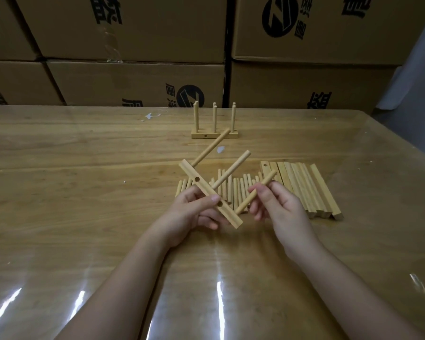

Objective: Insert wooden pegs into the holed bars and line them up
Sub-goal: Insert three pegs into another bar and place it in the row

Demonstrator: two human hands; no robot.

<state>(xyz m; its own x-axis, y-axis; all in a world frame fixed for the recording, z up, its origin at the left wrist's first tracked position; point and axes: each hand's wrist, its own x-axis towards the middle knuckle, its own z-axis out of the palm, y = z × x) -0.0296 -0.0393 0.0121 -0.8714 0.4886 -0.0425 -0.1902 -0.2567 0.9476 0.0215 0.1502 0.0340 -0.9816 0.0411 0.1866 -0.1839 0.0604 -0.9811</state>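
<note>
Boxes were stacked behind; the glossy table ran wall to wall. Left of centre, the left hand gripped the bar, thumb across its face and fingers curled beneath. The bar was held off the table, tilted, with its far end up-left. Seated pegs, two, stuck out of it toward upper right. Far behind stood the pegged bars, pegs upright. Loose pegs lay on the table under the hands. The right hand pinched a third peg mid-shaft, its lower end at the bar's near end; could not tell whether it was seated. Spare bars lay stacked at right.
</note>
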